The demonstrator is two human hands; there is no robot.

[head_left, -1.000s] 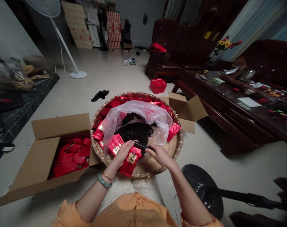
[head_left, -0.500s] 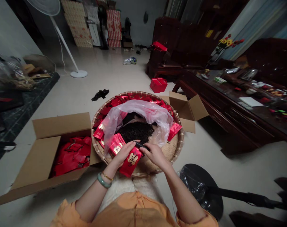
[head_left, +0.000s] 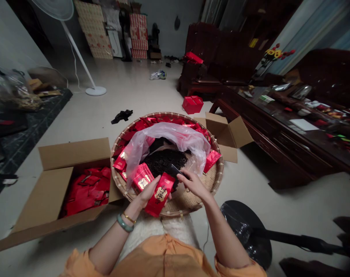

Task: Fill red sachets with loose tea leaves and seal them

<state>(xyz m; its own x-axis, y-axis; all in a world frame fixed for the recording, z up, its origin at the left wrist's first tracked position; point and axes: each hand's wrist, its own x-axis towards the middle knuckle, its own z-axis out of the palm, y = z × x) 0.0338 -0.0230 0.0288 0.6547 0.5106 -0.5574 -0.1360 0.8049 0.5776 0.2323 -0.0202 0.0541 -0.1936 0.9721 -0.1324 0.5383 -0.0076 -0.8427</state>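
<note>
My left hand [head_left: 147, 192] grips a small red packet [head_left: 159, 194] with a gold label, held over the near rim of a round woven basket [head_left: 214, 177]. My right hand [head_left: 192, 184] pinches a thin dark scoop [head_left: 176, 170] just right of the packet's top, its tip over a heap of dark loose tea [head_left: 164, 161]. The tea lies in an opened clear plastic bag [head_left: 175, 136] in the basket's middle. Several more red packets [head_left: 142, 177] lie around the bag.
An open cardboard box [head_left: 52, 192] of red packets sits on the floor at left, a smaller open box [head_left: 226, 132] behind the basket at right. A black fan base [head_left: 247, 231] lies at my right. A dark wooden table [head_left: 293, 134] runs along the right; a white standing fan [head_left: 95, 91] stands far left.
My right hand has lifted the dark scoop up and away from the packet's mouth towards the tea. The left hand has tilted the packet slightly and its fingers have come off the top.
</note>
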